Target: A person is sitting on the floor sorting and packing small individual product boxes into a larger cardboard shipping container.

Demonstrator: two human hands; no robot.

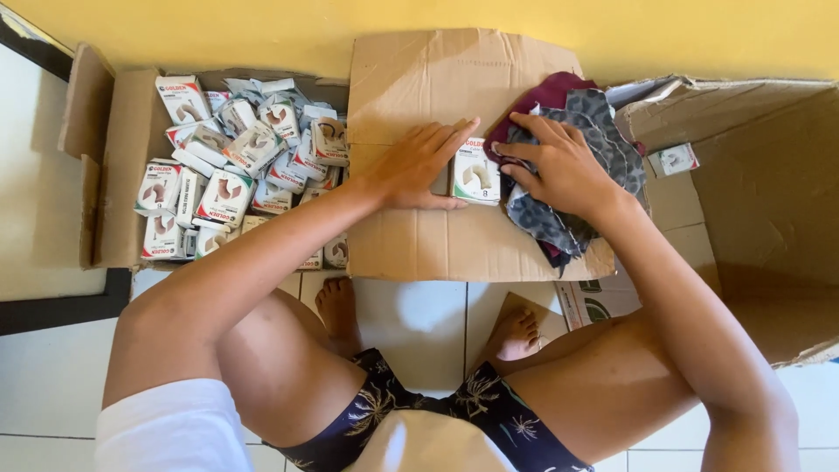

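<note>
Small white box (476, 172) btwn 2 hands, left (418, 166) flat, right (564, 169) on cloth pile (603, 131).

A small box (476, 174) is set on a cardboard sheet (437, 236) between both hands — a box-filled carton (114, 166) lies left, cloth pieces (603, 131) right.

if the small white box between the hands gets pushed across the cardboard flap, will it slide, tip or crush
The small white box lies flat on the cardboard flap, so it would probably slide rather than tip or roll. It looks like thin carton, likely light and easy to dent. The left hand and right hand flank it, which should keep it from skewing.
</note>
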